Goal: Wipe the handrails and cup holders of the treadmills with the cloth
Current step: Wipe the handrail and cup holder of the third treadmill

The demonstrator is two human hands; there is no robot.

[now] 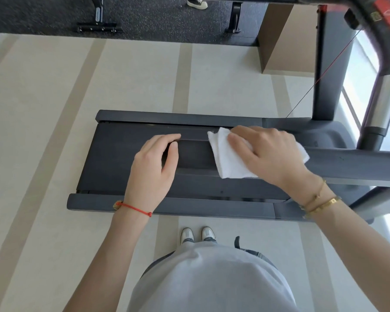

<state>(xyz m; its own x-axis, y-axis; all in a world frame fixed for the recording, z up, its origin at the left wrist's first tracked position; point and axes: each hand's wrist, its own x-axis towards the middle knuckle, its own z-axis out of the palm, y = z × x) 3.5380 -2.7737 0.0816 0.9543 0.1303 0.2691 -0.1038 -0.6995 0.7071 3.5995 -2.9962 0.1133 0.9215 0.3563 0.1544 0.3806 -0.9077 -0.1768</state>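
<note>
Left hand (154,161) fingers apparently curled, right hand (266,154) fingers spread flat
</note>
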